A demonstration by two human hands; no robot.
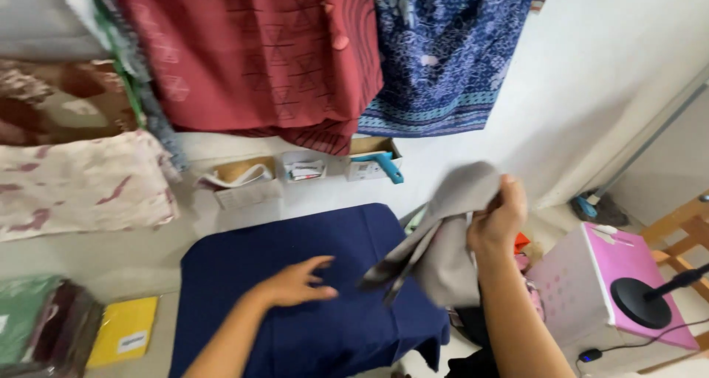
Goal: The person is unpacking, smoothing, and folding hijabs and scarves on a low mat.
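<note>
**Holding a grey cloth above a navy-covered board**

Gripping from the top, the right hand has its fingers curled tight around a bunched grey cloth, which hangs in folds beside the board's right edge. Left hand rests flat on the navy cover, fingers spread wide and holding nothing. Red patterned fabric and blue patterned fabric hang on the wall behind. Pink box stands at right; yellow packet lies at left.
</note>
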